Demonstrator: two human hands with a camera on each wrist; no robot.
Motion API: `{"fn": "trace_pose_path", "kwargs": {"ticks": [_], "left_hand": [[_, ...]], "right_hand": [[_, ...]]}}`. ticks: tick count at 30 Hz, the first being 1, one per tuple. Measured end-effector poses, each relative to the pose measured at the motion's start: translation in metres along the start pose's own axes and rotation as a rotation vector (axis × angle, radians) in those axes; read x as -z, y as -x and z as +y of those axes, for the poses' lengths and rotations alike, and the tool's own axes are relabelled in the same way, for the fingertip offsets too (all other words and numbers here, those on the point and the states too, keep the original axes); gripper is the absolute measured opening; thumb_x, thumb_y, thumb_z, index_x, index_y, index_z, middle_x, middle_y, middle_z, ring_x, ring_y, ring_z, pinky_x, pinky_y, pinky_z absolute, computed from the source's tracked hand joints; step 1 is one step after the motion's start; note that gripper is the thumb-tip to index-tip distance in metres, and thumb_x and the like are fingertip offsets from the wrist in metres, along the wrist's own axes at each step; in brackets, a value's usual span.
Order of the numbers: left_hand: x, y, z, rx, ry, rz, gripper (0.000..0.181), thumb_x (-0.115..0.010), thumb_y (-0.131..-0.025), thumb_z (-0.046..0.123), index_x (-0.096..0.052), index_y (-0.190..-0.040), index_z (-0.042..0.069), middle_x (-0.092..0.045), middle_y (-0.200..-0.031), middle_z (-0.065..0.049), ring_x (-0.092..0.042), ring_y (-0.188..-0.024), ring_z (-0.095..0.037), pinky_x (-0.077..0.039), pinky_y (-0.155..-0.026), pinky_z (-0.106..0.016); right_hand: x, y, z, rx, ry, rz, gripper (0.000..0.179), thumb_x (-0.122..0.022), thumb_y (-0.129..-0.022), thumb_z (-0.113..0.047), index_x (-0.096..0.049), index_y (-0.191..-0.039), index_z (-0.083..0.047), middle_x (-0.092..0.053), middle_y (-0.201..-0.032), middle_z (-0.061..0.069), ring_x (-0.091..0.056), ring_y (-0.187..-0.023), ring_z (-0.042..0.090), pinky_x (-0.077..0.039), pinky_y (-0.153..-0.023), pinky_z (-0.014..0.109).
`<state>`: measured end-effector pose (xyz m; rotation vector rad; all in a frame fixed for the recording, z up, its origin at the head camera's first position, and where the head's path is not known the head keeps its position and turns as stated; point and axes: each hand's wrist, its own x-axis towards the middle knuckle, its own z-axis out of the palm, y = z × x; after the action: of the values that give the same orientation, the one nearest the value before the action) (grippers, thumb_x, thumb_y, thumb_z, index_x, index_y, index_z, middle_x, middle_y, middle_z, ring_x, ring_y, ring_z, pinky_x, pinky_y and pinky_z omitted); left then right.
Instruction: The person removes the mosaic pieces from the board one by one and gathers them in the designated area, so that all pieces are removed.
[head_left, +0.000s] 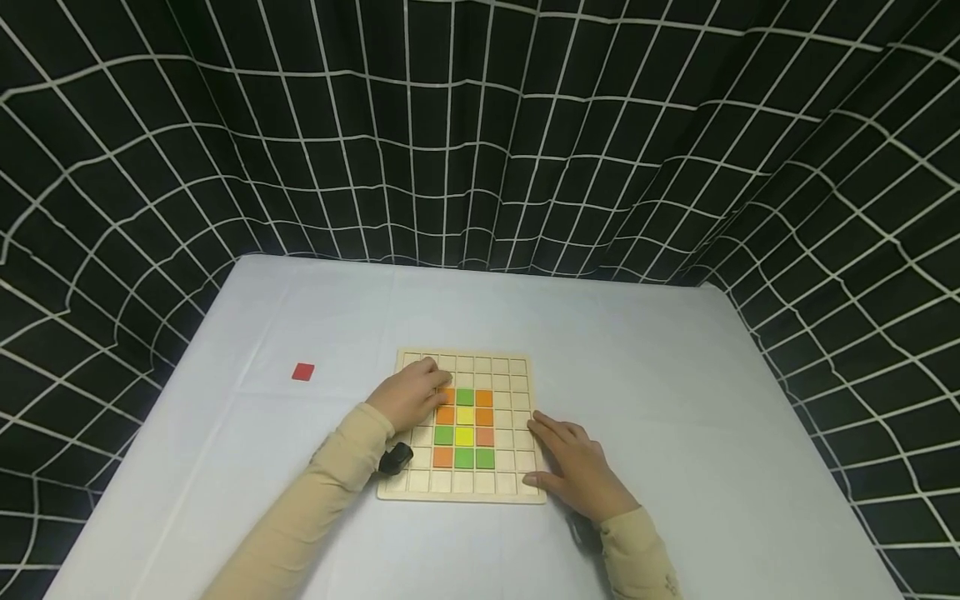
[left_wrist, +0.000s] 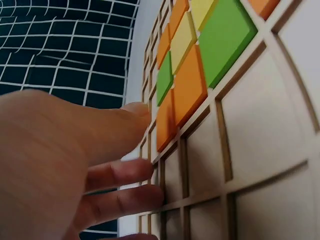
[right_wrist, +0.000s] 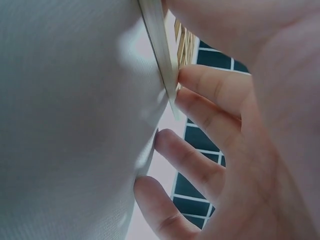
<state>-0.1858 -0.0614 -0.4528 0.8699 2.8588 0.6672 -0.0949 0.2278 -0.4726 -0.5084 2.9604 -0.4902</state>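
Observation:
A wooden grid board (head_left: 517,483) lies on the table with a block of square tiles set in its middle: orange, green, yellow and a salmon one. My left hand (head_left: 411,393) reaches over the board's left part, fingertips at the orange tile (head_left: 448,397) in the block's far left corner. In the left wrist view, the thumb (left_wrist: 135,111) is beside that orange tile (left_wrist: 165,129) and the other fingers touch bare cells. Along the board's right edge rests my right hand (head_left: 581,467), fingers spread. The right wrist view has two fingertips at the board's side (right_wrist: 162,55) and two on the cloth.
A lone red tile (head_left: 303,372) lies on the white tablecloth (head_left: 637,358), left of the board. A black wrist device (head_left: 396,458) on the left arm overlaps the board's left edge. Black curtains with a white grid (head_left: 450,125) stand behind and at both sides.

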Motion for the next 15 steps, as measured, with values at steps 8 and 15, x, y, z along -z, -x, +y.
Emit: {"fn": "trace_pose_path", "kwargs": {"ticks": [8, 15], "left_hand": [[-0.01, -0.005, -0.003, 0.045, -0.006, -0.001, 0.032, -0.063, -0.093, 0.018, -0.062, -0.121, 0.003, -0.05, -0.099, -0.005, -0.046, -0.08, -0.015, -0.046, -0.072, -0.03], [-0.015, -0.009, -0.007, 0.05, -0.009, 0.001, 0.03, -0.064, -0.092, 0.019, -0.064, -0.119, 0.007, -0.047, -0.097, -0.002, -0.046, -0.079, -0.013, -0.046, -0.071, -0.028]], "right_hand": [[0.001, 0.001, 0.0, 0.004, -0.005, -0.001, 0.079, -0.072, -0.076, -0.048, -0.045, -0.143, -0.015, -0.038, -0.151, 0.001, -0.043, -0.128, 0.03, -0.044, -0.087, 0.051], [0.001, 0.0, 0.001, -0.005, -0.011, -0.008, 0.08, -0.072, -0.076, -0.048, -0.043, -0.144, -0.017, -0.037, -0.152, 0.0, -0.041, -0.131, 0.03, -0.042, -0.092, 0.052]]}}
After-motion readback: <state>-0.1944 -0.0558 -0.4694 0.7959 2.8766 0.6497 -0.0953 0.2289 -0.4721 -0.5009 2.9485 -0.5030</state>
